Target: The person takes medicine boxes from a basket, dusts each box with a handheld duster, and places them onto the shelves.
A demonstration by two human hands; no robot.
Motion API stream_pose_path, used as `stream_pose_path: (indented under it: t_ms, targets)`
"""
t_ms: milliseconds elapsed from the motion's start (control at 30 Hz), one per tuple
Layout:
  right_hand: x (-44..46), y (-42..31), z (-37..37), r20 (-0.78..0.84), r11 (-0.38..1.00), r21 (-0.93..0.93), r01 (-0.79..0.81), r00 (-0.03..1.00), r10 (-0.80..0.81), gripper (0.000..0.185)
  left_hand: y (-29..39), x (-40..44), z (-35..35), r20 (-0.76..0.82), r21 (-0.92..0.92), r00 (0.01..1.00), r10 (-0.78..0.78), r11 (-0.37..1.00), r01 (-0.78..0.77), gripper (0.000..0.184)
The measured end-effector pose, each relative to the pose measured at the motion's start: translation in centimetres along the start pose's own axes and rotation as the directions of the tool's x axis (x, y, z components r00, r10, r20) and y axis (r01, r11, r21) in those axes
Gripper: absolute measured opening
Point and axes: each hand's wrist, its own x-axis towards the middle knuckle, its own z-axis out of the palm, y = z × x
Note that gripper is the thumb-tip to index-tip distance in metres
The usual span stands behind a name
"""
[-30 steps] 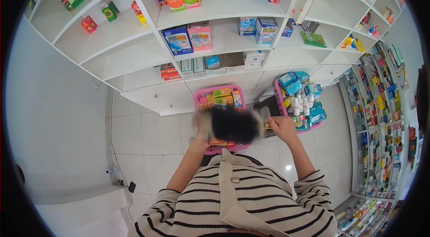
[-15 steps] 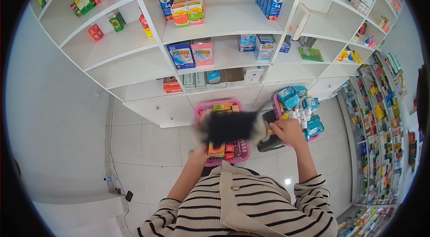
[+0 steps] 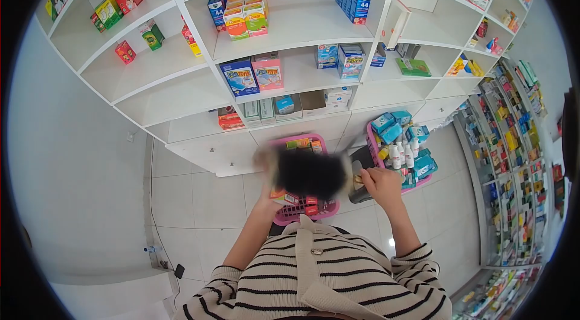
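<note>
My right hand (image 3: 379, 182) is closed around the handle end of a fluffy duster (image 3: 311, 173), black in the middle with pale ends. It is smeared by motion and covers part of a pink basket (image 3: 332, 211) of small medicine boxes. My left hand (image 3: 264, 182) is at the duster's far end. Its fingers are blurred and partly hidden, so I cannot tell whether it grips anything. An orange-and-white box (image 3: 284, 197) lies close beside that hand, over the basket.
A second pink basket (image 3: 417, 186) holds blue packs and white bottles. White shelves (image 3: 296, 21) with medicine boxes stand ahead, above cabinet doors (image 3: 211, 154). A stocked rack (image 3: 513, 163) is at the right. A cable (image 3: 154, 217) runs along the floor at the left.
The duster has shifted slightly right and remains blurred. My left hand has moved up a little, and the orange-and-white box beside it sits further left. The right hand keeps its grip.
</note>
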Motion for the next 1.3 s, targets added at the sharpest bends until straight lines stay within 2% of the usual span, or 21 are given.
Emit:
stream_pose_path:
  t_ms: [67,133,200,233,267,300,400,467,533,600,700,800,833,900,933,967,1033,1067,1133,1167,1300]
  targets:
    - [-0.5,0.1,0.4,-0.052,0.999,-0.037,-0.040,0.998,0.039,0.034,-0.3,0.0,-1.3,-0.180,0.174,0.974,0.140,0.979,-0.109,0.049]
    - [-1.1,0.7,0.9,0.082,0.992,0.128,0.013,0.996,-0.024,0.034,-0.5,-0.5,-9.4,0.037,0.866,0.934,0.355,0.455,-0.208,0.046]
    - [-1.3,0.3,2.0,0.008,0.990,0.126,-0.059,0.998,0.059,0.034,0.2,-0.7,-8.8,-0.227,0.741,0.910,0.347,0.668,-0.070,0.045]
    - [-1.4,0.1,2.4,-0.071,0.983,0.128,-0.130,0.988,0.139,0.035,1.2,-1.2,-6.9,-0.328,0.241,0.931,0.158,0.967,-0.079,0.046]
    - [-1.4,0.3,2.3,-0.071,0.983,0.132,-0.124,0.988,0.134,0.035,1.3,-1.3,-5.6,-0.359,0.315,0.921,0.152,0.949,-0.034,0.048]
    - [-1.7,0.9,1.9,-0.025,0.983,0.138,-0.121,0.992,0.125,0.034,0.5,-1.7,-4.1,-0.100,0.217,0.983,0.153,0.968,-0.128,0.051]
    - [-2.7,1.0,2.4,-0.039,0.971,0.167,-0.171,0.983,0.180,0.033,2.0,-2.2,-7.2,-0.125,0.420,0.976,0.179,0.901,-0.111,0.056]
    - [-3.3,1.1,2.5,-0.092,0.957,0.188,-0.221,0.966,0.241,0.032,2.2,-1.1,-8.4,0.092,0.977,0.945,0.315,0.153,-0.146,0.051]
    - [-3.8,1.3,2.1,0.049,0.976,0.139,-0.167,0.986,0.161,0.031,2.0,-1.5,-8.6,0.052,0.956,0.933,0.355,0.253,-0.150,0.047]
    - [-3.7,0.4,2.5,0.000,0.977,0.167,-0.133,0.991,0.135,0.031,1.4,-2.2,-8.1,-0.124,0.645,0.943,0.310,0.747,-0.161,0.050]
    - [-2.8,-0.6,1.9,-0.031,0.988,0.133,-0.075,0.996,0.080,0.031,1.3,-0.9,-1.6,0.096,0.265,0.995,-0.030,0.964,0.003,0.057]
    - [-2.5,-1.0,2.2,-0.027,0.995,0.089,-0.034,0.999,0.036,0.031,0.7,-1.4,-4.0,-0.308,0.320,0.935,0.176,0.945,-0.073,0.056]
    - [-2.4,-1.0,2.4,-0.047,0.994,0.108,-0.014,0.999,0.019,0.031,0.9,-1.5,-3.3,-0.308,0.320,0.934,0.182,0.944,-0.078,0.056]
    - [-2.0,-1.2,2.3,-0.021,0.995,0.090,-0.037,0.999,0.039,0.031,1.4,-1.9,-2.6,0.025,-0.095,0.996,-0.090,0.991,0.092,0.056]
    - [-1.9,-1.3,2.3,0.002,0.996,0.068,-0.063,0.998,0.063,0.030,1.3,-1.7,-4.2,-0.067,-0.033,0.997,-0.046,0.998,0.044,0.059]
    - [-2.1,-1.1,2.5,0.003,0.996,0.069,-0.059,0.998,0.059,0.030,1.1,-2.9,-4.7,-0.173,0.402,0.965,0.196,0.909,-0.112,0.060]
    - [-2.3,-0.4,3.2,0.019,0.985,0.172,0.011,1.000,-0.014,0.031,0.4,-2.9,-4.4,-0.112,0.260,0.973,0.203,0.951,-0.169,0.062]
    - [-2.1,-0.2,3.3,0.016,0.985,0.174,0.020,1.000,-0.023,0.031,0.8,-2.9,-3.7,0.005,-0.032,0.997,0.074,0.997,-0.074,0.057]
    - [-1.9,0.2,3.3,-0.012,0.991,0.115,-0.071,0.997,0.073,0.030,1.0,-2.9,-2.0,-0.080,0.023,0.994,0.078,0.997,-0.076,0.050]
    - [-1.8,0.4,3.0,-0.016,0.991,0.114,-0.066,0.998,0.068,0.030,0.7,-3.0,-2.3,-0.263,0.368,0.933,0.247,0.919,-0.139,0.048]
    - [-0.7,1.6,2.0,0.048,0.990,0.137,0.038,0.998,-0.045,0.030,0.9,-2.3,-2.5,-0.062,0.116,0.996,0.056,0.992,-0.049,0.047]
